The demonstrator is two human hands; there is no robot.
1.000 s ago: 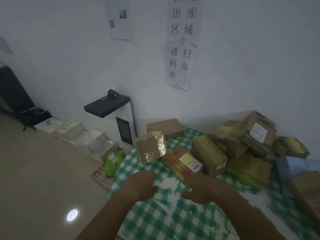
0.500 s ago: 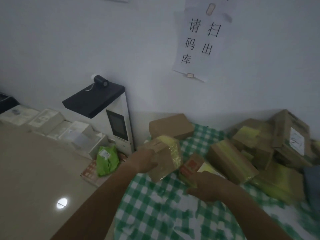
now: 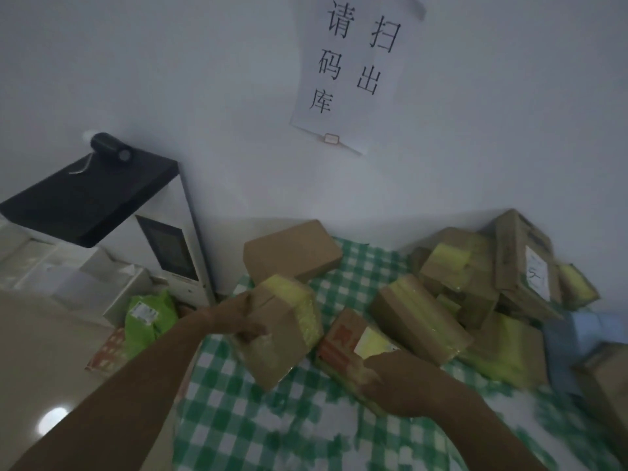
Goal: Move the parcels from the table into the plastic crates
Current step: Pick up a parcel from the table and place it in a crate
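Observation:
Cardboard parcels lie on a table with a green-and-white checked cloth [image 3: 258,419]. My left hand [image 3: 243,321] grips a brown box with yellow tape [image 3: 289,334] at its left side; the box is tilted near the table's left edge. My right hand [image 3: 404,385] holds a flat parcel with red print and a yellow label [image 3: 346,338] at its near end. A plain brown box [image 3: 292,251] sits behind them by the wall. No plastic crate is in view.
A heap of taped parcels [image 3: 475,283] fills the right of the table. A white kiosk with a black top [image 3: 112,205] stands left of the table. A green bag [image 3: 149,316] and white boxes [image 3: 68,277] lie on the floor.
Both hands reached forward from the cloth. The left one took hold of the yellow-taped box and tilted it; the right one closed on the red-printed parcel. The camera moved closer.

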